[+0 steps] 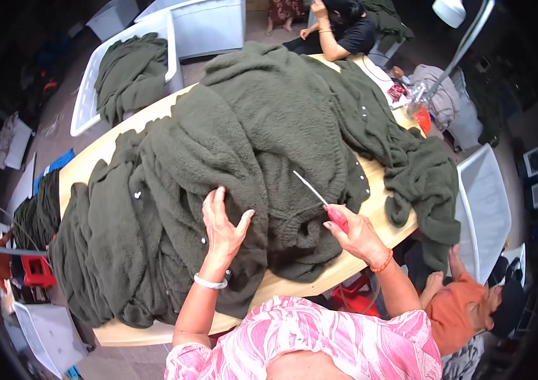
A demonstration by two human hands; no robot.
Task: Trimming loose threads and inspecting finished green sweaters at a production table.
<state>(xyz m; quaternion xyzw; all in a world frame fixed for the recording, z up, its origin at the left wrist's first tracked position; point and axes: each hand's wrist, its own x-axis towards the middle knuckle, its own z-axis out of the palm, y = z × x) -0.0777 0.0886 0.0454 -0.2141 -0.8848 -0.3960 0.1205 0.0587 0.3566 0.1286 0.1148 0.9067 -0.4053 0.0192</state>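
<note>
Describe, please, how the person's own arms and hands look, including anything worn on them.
Both hands are ungloved. Above the left hand, the wrist wears a smooth whitish bangle; above the right hand, an orange beaded bracelet. The short sleeves are pink with white swirls.

A pink-and-white fabric top [351,335] with a bold swirling print is covering the shoulders, its short sleeves [419,334] carrying the same pattern and its neckline [300,349] curving round. A smooth, pale, ring-shaped bangle [210,282] is circling the bare left hand's [221,225] wrist; a bracelet of small orange-red beads [381,261] is encircling the bare right hand's [356,238].
</note>
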